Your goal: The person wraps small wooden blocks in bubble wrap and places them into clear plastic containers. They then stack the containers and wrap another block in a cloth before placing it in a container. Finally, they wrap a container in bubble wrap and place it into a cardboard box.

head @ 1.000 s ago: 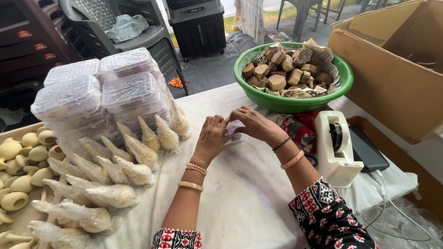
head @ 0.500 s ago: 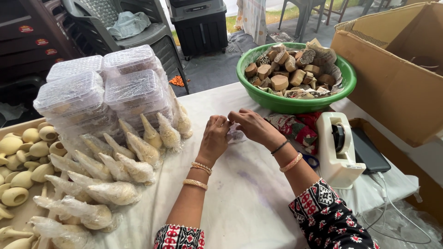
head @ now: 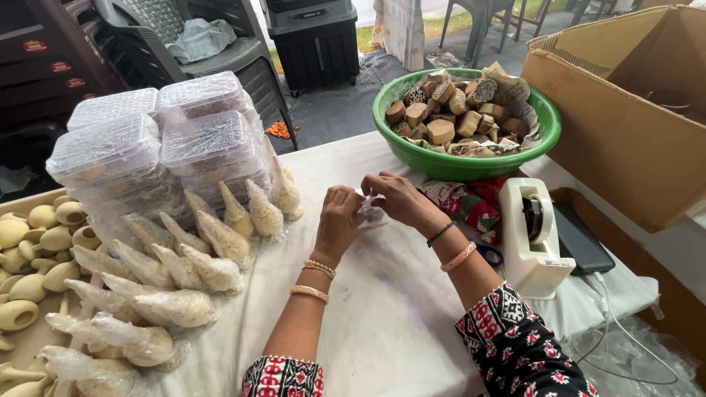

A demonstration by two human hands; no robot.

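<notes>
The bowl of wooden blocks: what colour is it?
Green; the bowl shows clearly in the head view.

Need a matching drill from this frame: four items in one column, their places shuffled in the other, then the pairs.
Items:
1. green bowl
2. tape dispenser
3. wrapped shells
4. cardboard box

Places:
A. far right edge of the table
B. left of the left hand
C. beyond both hands
D. right of the right hand

Pairs: 1-C, 2-D, 3-B, 4-A
</notes>
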